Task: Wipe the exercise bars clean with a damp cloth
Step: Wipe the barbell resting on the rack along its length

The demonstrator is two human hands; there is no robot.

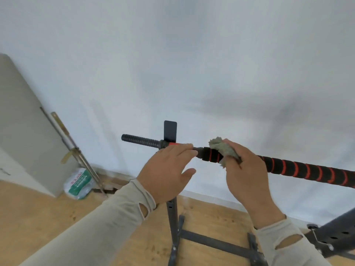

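Both hands hide the bar (307, 170): right hand (247, 169) presses cloth (222, 148).

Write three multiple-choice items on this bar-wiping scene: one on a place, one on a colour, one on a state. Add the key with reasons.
1. Where is the cloth?
A. On the floor
B. Wrapped over the padded bar under the right hand
C. Hanging on the rack upright

2. What colour are the stripes that spiral around the bar's black padding?
A. Red
B. Yellow
C. Blue

3. What is the left hand doing?
A. Hanging clear of the bar
B. Holding a spray bottle
C. Resting its fingers on the bar beside the rack upright

Key: 1 B, the grey-green cloth bunches over the padding beneath the right hand's fingers. 2 A, red bands cross the black foam along its length. 3 C, its fingertips lie on the bare bar next to the upright, just left of the padding.
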